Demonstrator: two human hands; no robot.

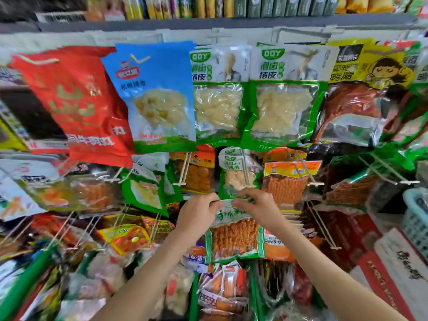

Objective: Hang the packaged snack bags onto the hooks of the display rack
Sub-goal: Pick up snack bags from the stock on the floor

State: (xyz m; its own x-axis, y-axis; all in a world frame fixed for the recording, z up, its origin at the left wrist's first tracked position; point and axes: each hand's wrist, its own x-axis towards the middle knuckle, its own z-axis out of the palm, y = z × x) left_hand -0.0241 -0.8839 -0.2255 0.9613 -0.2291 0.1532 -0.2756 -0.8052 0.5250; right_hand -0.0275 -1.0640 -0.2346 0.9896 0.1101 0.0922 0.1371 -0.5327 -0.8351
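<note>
A green-edged snack bag [235,237] with orange-brown sticks showing through its window hangs upright between my hands at the lower centre. My left hand [198,214] pinches its top edge on the left. My right hand [259,205] pinches the same edge on the right. Just above the bag's top, a double-wire hook [246,169] juts out of the display rack with a green-and-white bag [234,172] hanging on it. The bag's hang hole is hidden by my fingers.
Rows of hooks carry snack bags all around: a red bag [76,100], a blue bag [155,96] and green bags [280,105] above, orange packs [287,184] to the right. Loose packs lie piled below. A pale plastic basket [416,218] stands at the right edge.
</note>
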